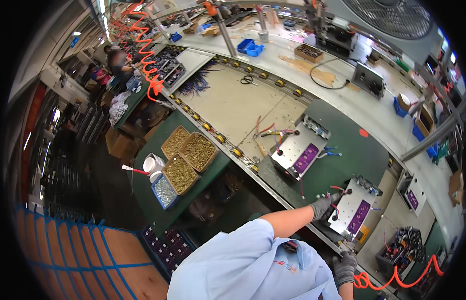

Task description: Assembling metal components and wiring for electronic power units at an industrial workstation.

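A silver metal housing with a purple label panel, black grommets and short red and blue wires lies tilted on the green work surface in front of me. My left hand, in a grey glove, is closed on its left edge beside the wires. My right hand, also gloved, is low at the bench's front edge, just below the housing's near end. Its fingers are curled, and what they hold is hidden. A second silver housing of the same kind, with red, yellow and blue leads, sits farther back to the left.
Cardboard trays of brass-coloured screws and a blue bin of silver screws stand on a green side table to the left. Roller track edges the line. Scissors lie beyond. An orange coiled hose hangs near my right arm.
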Motion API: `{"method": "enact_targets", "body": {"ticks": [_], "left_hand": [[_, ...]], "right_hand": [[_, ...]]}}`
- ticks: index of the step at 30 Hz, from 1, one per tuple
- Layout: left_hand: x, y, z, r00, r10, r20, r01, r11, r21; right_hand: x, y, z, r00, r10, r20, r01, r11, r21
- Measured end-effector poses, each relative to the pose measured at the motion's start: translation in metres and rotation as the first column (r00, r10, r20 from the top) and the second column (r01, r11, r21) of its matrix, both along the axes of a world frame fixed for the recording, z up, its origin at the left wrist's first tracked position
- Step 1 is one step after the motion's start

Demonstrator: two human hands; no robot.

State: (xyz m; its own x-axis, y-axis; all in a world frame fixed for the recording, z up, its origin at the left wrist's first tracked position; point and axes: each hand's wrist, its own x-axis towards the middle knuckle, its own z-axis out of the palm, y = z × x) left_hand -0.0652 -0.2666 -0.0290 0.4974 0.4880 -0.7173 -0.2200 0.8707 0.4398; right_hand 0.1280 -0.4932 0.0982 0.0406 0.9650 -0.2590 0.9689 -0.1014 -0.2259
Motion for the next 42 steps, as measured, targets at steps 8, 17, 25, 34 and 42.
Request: {"method": "enact_targets", "body": {"ticks": [8,17,25,34,42], "left_hand": [[-0.222,-0.075,0.103,0.868,-0.210,-0.449,0.423,0.786,0.450],[-0.555,-0.139,0.121,0.223,0.284,-0.933,0.383,0.854,0.352],[-0.690,-0.099,0.095,-0.106,0.211,-0.972,0.440,0.886,0.144],[-0.684,-0.117,0.082,-0.021,0.136,-0.990,0.624,0.776,0.094],[-0.777,-0.027,0.094,-0.045,0.216,-0.975,0.372,0.910,0.184]], "right_hand": [[0.059,0.001,-0.098,0.935,0.142,0.325,0.196,0.556,-0.808],[0.037,0.022,-0.084,0.954,0.128,0.272,0.225,0.296,-0.928],[-0.108,0.057,0.114,0.997,-0.006,0.077,0.062,0.646,-0.761],[-0.319,0.066,-0.036,0.973,0.145,-0.179,-0.229,0.706,-0.670],[-0.334,0.054,-0.009,0.990,0.143,-0.017,-0.117,0.732,-0.671]]}}
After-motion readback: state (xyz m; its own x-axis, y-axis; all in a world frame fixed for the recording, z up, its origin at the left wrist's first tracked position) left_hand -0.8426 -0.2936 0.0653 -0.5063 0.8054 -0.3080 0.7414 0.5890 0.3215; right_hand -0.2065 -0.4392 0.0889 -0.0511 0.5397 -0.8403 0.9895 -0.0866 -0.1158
